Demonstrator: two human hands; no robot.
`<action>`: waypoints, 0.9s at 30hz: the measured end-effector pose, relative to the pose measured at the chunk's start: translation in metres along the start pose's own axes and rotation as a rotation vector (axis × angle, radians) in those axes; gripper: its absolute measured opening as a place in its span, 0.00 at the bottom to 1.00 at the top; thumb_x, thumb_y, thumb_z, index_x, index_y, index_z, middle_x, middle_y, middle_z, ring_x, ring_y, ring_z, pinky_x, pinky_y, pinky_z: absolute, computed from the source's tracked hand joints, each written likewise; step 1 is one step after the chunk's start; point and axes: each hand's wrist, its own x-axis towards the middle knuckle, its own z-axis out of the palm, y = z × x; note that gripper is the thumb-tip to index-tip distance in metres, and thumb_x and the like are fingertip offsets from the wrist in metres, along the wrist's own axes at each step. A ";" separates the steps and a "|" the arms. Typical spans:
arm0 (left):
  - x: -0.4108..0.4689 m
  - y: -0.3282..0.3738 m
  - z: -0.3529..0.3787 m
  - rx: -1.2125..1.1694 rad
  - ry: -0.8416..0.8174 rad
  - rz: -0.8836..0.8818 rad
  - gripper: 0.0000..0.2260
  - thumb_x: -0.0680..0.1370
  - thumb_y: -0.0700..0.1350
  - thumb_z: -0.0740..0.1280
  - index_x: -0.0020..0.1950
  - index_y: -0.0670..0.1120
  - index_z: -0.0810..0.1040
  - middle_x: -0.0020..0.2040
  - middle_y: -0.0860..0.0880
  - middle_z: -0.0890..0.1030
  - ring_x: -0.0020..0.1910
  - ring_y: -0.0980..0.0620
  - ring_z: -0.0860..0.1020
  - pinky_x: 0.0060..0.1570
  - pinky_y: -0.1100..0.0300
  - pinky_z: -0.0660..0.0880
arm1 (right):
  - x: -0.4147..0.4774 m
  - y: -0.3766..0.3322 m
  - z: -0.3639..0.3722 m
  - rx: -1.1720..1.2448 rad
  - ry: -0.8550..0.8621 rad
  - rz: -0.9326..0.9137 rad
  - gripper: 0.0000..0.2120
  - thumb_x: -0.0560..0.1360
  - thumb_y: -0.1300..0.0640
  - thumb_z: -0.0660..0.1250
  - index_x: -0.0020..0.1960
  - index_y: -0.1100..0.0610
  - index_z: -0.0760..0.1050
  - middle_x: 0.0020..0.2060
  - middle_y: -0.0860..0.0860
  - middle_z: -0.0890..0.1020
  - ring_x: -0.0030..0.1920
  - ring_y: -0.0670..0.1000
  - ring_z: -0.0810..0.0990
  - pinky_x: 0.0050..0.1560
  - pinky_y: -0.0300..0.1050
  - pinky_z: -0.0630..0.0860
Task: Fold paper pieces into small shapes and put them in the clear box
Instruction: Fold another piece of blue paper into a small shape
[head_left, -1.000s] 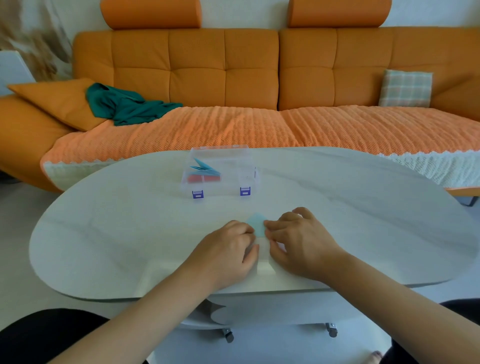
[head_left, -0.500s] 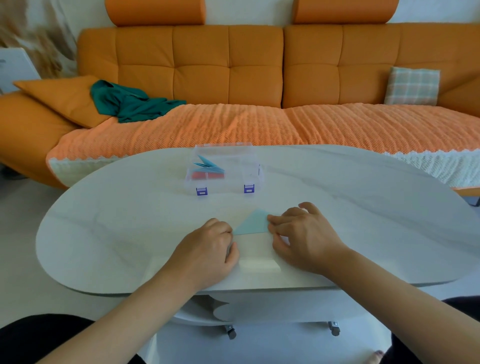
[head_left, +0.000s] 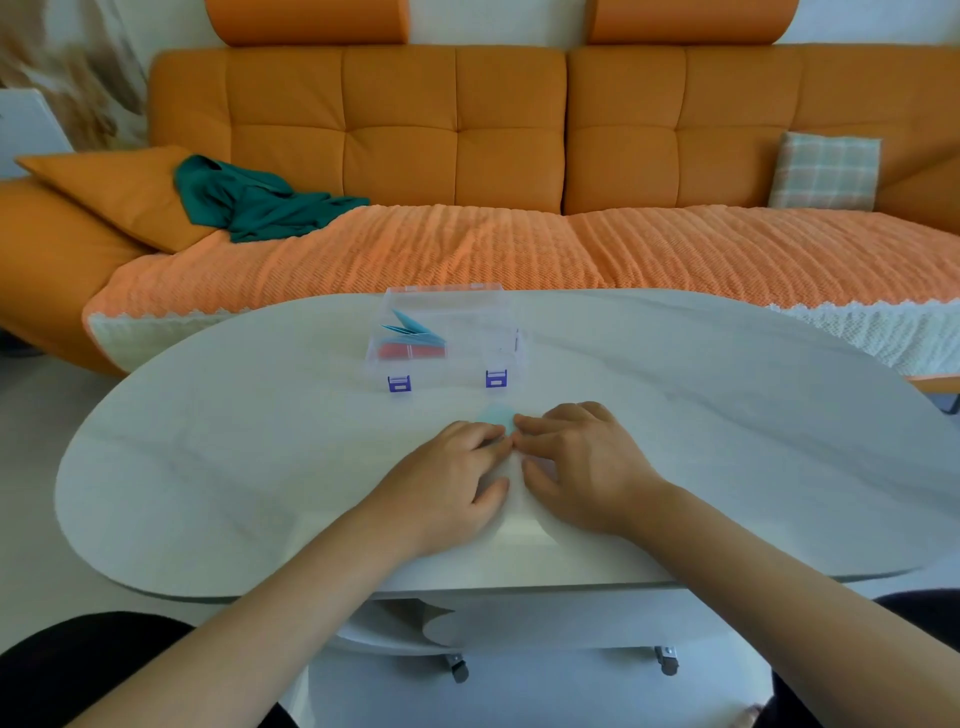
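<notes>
A light blue paper piece (head_left: 497, 415) lies flat on the white table (head_left: 260, 467), just in front of the clear box (head_left: 470, 317). Only its far corner shows; my fingers hide the remainder. My left hand (head_left: 453, 474) and my right hand (head_left: 584, 464) lie side by side on the paper, fingertips meeting over its middle and pressing it down. The box stands open at mid-table with two purple latches (head_left: 399, 383) facing me. Inside its left part are folded blue pieces (head_left: 413, 328) above a red piece (head_left: 410, 351).
An orange sofa (head_left: 457, 130) with a ribbed orange throw runs behind the table. A green cloth (head_left: 249, 200) and an orange cushion (head_left: 109, 192) lie on its left, a checked pillow (head_left: 826, 169) on its right. The table's near edge is under my wrists.
My left hand slid right, back onto the paper, to meet the right fingertips. The blue triangle that showed half a second ago is now mostly covered.
</notes>
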 end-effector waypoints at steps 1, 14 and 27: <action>0.000 0.000 -0.001 0.018 -0.010 0.010 0.23 0.82 0.52 0.59 0.77 0.49 0.66 0.75 0.53 0.67 0.73 0.56 0.62 0.71 0.65 0.58 | -0.001 0.001 0.000 -0.003 0.003 0.002 0.20 0.75 0.46 0.53 0.55 0.46 0.82 0.59 0.43 0.82 0.55 0.53 0.80 0.56 0.51 0.72; 0.005 -0.003 -0.004 0.032 -0.040 -0.003 0.21 0.81 0.56 0.59 0.73 0.54 0.70 0.69 0.57 0.69 0.68 0.56 0.66 0.67 0.58 0.67 | -0.021 0.030 -0.016 -0.008 0.056 0.190 0.16 0.78 0.45 0.60 0.43 0.44 0.85 0.59 0.41 0.83 0.60 0.47 0.78 0.61 0.46 0.66; 0.035 -0.017 -0.003 -0.112 0.034 -0.002 0.12 0.78 0.50 0.69 0.61 0.51 0.81 0.61 0.56 0.80 0.61 0.54 0.73 0.64 0.61 0.67 | -0.007 0.034 -0.015 0.159 0.046 0.146 0.15 0.73 0.44 0.69 0.58 0.46 0.78 0.53 0.43 0.81 0.55 0.51 0.77 0.57 0.47 0.70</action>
